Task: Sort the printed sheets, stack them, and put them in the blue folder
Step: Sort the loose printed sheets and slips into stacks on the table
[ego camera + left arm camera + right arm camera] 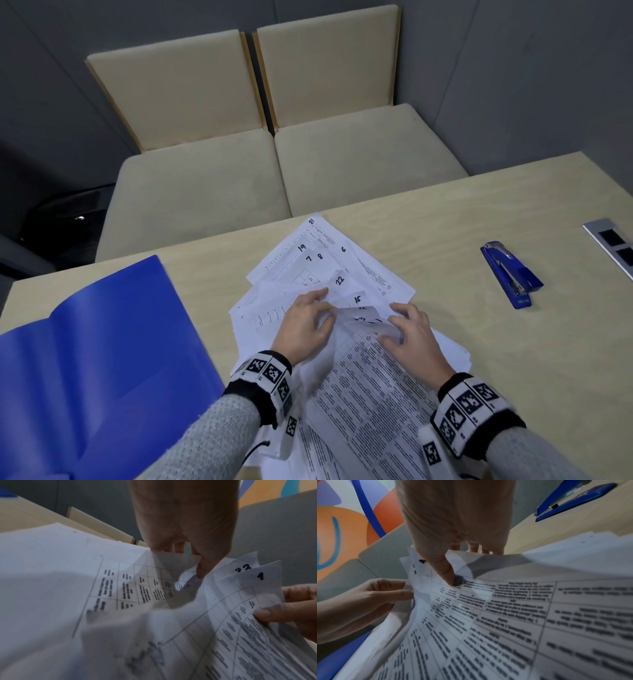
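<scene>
Several printed sheets [346, 263] with handwritten corner numbers lie fanned across the table's middle. The blue folder [102, 359] lies open at the left, apart from them. My left hand [325, 310] pinches the lifted corner of a sheet between thumb and fingers, seen close in the left wrist view [199, 566]. My right hand [394, 327] pinches the corner of the top sheet marked 1 [257, 588], with its thumb [447, 576] on the print and its fingers underneath. A sheet marked 23 [243, 568] curls up between the two hands.
A blue stapler [512, 274] lies on the table to the right of the sheets. A metal socket panel [613, 243] sits at the far right edge. Two beige cushioned seats [274, 171] stand beyond the table's far edge.
</scene>
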The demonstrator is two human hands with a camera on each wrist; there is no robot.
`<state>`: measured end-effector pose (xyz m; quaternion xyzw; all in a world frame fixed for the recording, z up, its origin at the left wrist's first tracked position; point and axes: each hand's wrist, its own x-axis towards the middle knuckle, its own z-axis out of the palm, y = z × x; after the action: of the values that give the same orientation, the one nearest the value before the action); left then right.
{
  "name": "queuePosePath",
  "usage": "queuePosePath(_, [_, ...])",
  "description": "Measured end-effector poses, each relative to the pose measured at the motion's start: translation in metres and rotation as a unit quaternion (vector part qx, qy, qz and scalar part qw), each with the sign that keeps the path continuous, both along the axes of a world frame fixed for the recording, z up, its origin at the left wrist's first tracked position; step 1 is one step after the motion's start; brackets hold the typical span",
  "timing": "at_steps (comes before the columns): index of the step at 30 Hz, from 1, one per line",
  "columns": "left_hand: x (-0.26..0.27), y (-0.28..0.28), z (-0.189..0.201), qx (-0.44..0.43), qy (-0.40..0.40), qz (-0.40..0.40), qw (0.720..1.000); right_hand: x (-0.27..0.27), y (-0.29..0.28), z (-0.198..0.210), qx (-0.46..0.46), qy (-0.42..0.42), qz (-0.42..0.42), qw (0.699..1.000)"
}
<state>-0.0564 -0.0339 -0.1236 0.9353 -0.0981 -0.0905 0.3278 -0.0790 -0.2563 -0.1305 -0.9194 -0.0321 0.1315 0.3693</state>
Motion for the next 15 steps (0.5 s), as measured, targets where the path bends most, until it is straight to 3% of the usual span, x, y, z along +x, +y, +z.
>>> queuePosePath(5, [-0.003, -0.002, 0.0, -0.016, -0.009, 0.009, 1.0, -0.012, -0.002, 0.002, 0.011, -0.065, 0.012, 0.998])
queuePosePath(11, [-0.004, -0.004, 0.003, -0.062, -0.03, 0.045, 0.997, -0.023, -0.007, 0.0, 0.038, -0.06, 0.009, 0.997])
queuePosePath(15, [0.0, -0.007, 0.002, -0.114, 0.024, 0.089, 0.989, -0.026, -0.008, 0.0, 0.045, -0.061, 0.005, 0.997])
